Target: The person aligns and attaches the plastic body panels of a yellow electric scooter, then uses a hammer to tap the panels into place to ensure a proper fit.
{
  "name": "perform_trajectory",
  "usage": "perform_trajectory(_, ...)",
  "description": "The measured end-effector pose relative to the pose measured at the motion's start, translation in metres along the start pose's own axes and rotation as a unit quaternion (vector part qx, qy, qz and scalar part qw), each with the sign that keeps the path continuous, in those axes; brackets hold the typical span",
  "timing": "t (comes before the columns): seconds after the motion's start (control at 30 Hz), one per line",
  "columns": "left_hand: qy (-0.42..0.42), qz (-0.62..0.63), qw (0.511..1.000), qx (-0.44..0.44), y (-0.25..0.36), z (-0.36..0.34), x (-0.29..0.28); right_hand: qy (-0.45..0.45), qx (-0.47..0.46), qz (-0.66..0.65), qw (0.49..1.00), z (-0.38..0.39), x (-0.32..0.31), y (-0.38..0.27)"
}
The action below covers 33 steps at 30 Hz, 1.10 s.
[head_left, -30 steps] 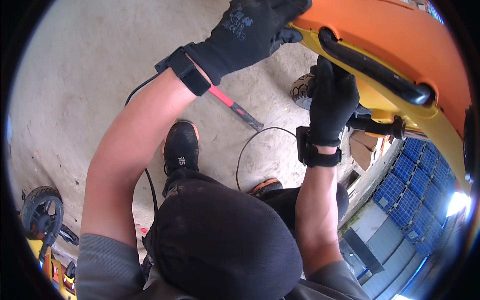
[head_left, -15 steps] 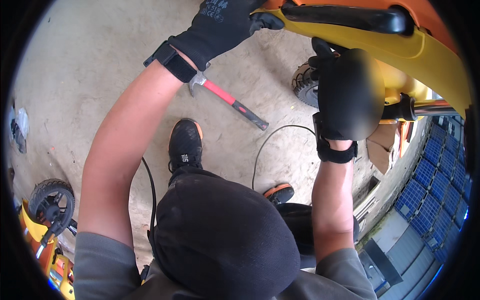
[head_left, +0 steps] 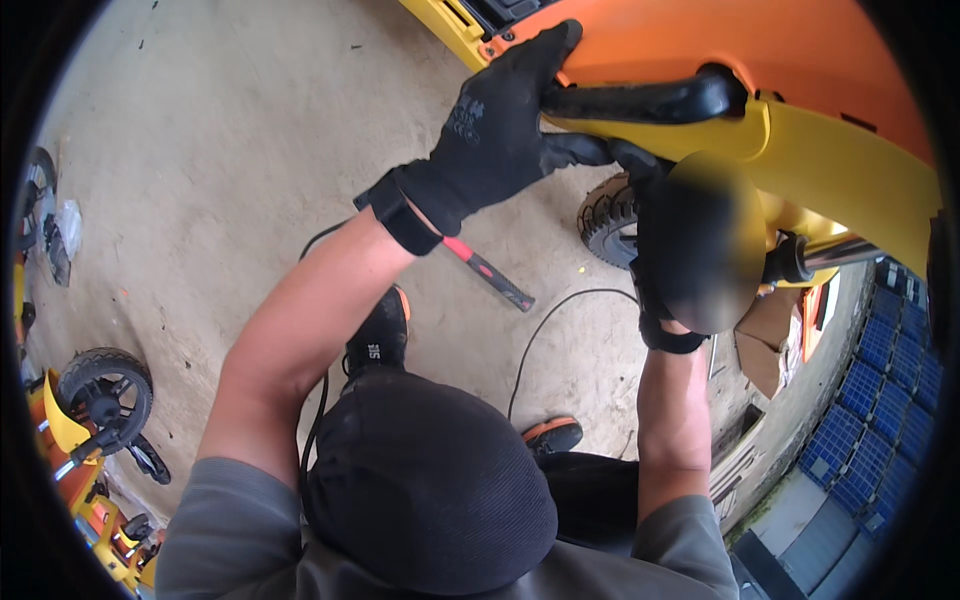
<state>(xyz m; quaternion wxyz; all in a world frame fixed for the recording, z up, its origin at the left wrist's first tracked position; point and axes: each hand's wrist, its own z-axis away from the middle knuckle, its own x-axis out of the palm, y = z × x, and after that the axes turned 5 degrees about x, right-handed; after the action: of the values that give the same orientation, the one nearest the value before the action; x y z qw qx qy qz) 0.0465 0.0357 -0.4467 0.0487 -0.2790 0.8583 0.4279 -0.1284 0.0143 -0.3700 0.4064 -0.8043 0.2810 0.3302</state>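
Observation:
My left hand (head_left: pixel 505 125), in a black glove, spreads at the left end of a black curved bar (head_left: pixel 650 102) on an orange and yellow vehicle body (head_left: pixel 810 60). Its upper fingers touch the orange panel, while the thumb stretches below the yellow lower edge. Just right of that thumb, my gloved right hand (head_left: pixel 690 245) reaches up to the underside of the yellow panel (head_left: pixel 820 150). A blurred patch covers the back of this hand. Only some fingertips show beside the panel, so its grip is hidden.
A wheel (head_left: pixel 608 225) with a knobby tyre stands below the body. Partly behind my left wrist lies a red and black hammer (head_left: pixel 490 272). A black cable (head_left: pixel 545 320) curves across the floor. Cardboard (head_left: pixel 765 345) and stacked blue crates (head_left: pixel 870 385) are at right; another wheel (head_left: pixel 105 400) is at left.
My left hand has moved right along the body's edge to the bar's end, its thumb now close to my right hand. The view has shifted, and my left wrist now covers the hammer head.

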Motion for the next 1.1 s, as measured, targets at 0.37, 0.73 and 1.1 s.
perform_trajectory(0.37,0.047,0.007,0.998,-0.032,0.015,-0.008,0.004,-0.023,0.028,0.040,0.999,0.009,0.004,0.018)
perform_trajectory(0.73,0.100,-0.022,0.995,-0.002,0.010,-0.004,0.012,-0.036,0.018,0.233,0.972,0.063,-0.005,0.075)
perform_trajectory(1.1,-0.013,-0.049,0.997,-0.056,0.017,-0.004,-0.008,-0.036,0.093,-0.175,0.980,0.012,0.007,0.024)
